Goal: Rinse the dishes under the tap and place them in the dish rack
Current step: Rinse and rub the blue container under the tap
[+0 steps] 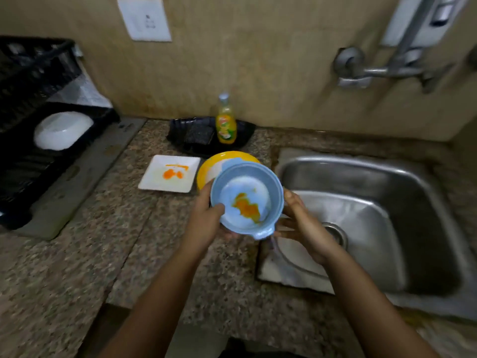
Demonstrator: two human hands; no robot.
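A light blue bowl (246,196) with an orange smear inside is held tilted above the counter's edge, just left of the steel sink (402,202). My left hand (206,218) grips its left rim, thumb inside. On the bowl's right side, my right hand (302,223) cups it with fingers curled underneath. Behind the bowl sits a yellow plate (222,161), and a white square plate (170,174) with orange stains lies to its left. The tap (387,71) is on the wall at the upper right. The black dish rack (33,140) at the far left holds an upturned white bowl (63,130).
A yellow bottle of dish soap (226,122) and a dark sponge (200,134) stand in a black tray (245,135) against the wall. The granite counter (129,254) stretches between rack and sink. A white socket plate (144,19) is on the wall.
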